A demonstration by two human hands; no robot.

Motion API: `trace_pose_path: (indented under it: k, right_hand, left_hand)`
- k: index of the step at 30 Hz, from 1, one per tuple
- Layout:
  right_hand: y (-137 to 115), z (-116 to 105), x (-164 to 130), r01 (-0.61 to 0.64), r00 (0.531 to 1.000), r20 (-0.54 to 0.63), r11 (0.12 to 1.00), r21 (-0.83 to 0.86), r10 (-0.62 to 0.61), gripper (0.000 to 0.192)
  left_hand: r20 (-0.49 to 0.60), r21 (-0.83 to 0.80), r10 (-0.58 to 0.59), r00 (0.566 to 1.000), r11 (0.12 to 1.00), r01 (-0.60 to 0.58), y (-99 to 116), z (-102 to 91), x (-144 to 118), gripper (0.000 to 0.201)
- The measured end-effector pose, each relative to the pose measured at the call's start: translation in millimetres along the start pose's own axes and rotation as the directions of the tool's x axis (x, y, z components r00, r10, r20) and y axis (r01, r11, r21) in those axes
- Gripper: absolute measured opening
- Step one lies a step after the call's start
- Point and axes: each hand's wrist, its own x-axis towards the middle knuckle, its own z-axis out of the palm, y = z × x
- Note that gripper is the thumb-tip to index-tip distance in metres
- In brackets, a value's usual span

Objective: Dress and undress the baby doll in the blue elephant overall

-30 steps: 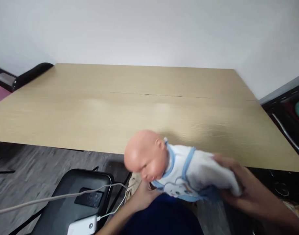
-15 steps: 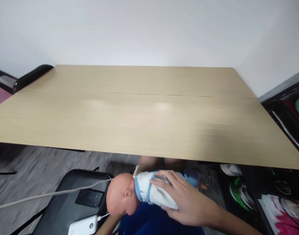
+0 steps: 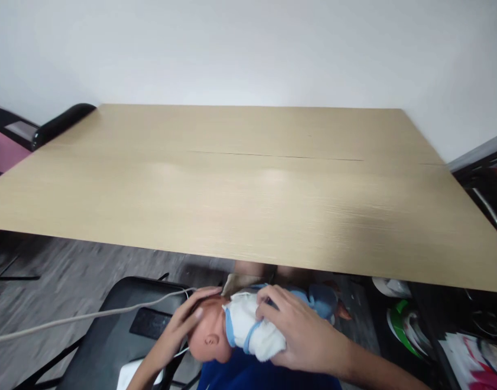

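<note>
A baby doll [image 3: 211, 338] lies face down across my lap, its head to the left and its legs to the right. It wears a white top with blue trim [image 3: 250, 325] and blue bottoms [image 3: 323, 300]. My left hand [image 3: 193, 311] cups the top of the head, thumb and fingers apart around it. Over the doll's back and side, my right hand [image 3: 291, 322] grips the body with bent fingers bunching the white cloth. The doll's face and arms are mostly hidden.
Ahead is a wide wooden table [image 3: 248, 211], its front edge just beyond the doll. A black chair [image 3: 105, 330] at left carries a dark phone [image 3: 150, 323] and a white power bank [image 3: 128, 374]. A pale cable [image 3: 89, 314] crosses it. Dark shelving with papers [image 3: 463, 352] stands at right.
My left hand has come up from beneath the doll's head onto its top. My right fingers have curled more over the white top. The view has shifted slightly.
</note>
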Motion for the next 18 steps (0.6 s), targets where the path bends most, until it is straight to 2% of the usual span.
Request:
trace_pose_path:
  k: [2,3,5,6,8,10,13,18]
  right_hand:
    - [0.7,3.4,1.6,0.079,0.995,0.063,0.994,-0.081,-0.074,0.041]
    - [1.1,5.0,2.6,0.135,0.988,0.096,0.983,-0.127,-0.123,0.037]
    - [1.6,6.9,4.7,0.226,0.969,0.146,0.954,-0.199,-0.199,0.033]
    - [1.7,7.2,5.6,0.246,0.964,0.158,0.943,-0.223,-0.214,0.031]
    - [1.6,6.3,6.7,0.25,0.964,0.157,0.934,-0.255,-0.215,0.026]
    - [1.4,5.0,6.9,0.253,0.965,0.145,0.928,-0.273,-0.22,0.022]
    - [3.1,6.8,6.1,0.292,0.955,0.134,0.914,-0.281,-0.264,0.018]
    - [10.8,19.7,4.7,0.299,0.954,0.087,0.91,-0.287,-0.286,0.015]
  left_hand:
    - [0.188,0.158,0.12,0.975,0.976,-0.15,11.9,13.5,-2.7,0.057]
    - [0.295,0.236,0.15,0.943,0.945,-0.224,19.8,24.2,-1.2,0.06]
    - [0.455,0.321,0.152,0.877,0.891,-0.321,33.2,48.0,5.5,0.083]
    - [0.488,0.339,0.144,0.861,0.878,-0.339,36.6,58.7,9.9,0.091]
    - [0.504,0.355,0.134,0.853,0.869,-0.346,35.3,74.0,19.2,0.095]
    - [0.496,0.359,0.133,0.858,0.868,-0.342,26.8,79.9,27.7,0.09]
    - [0.485,0.32,0.131,0.865,0.894,-0.314,15.2,75.5,37.2,0.08]
    - [0.465,0.143,0.11,0.878,0.97,-0.197,13.8,62.1,45.7,0.066]
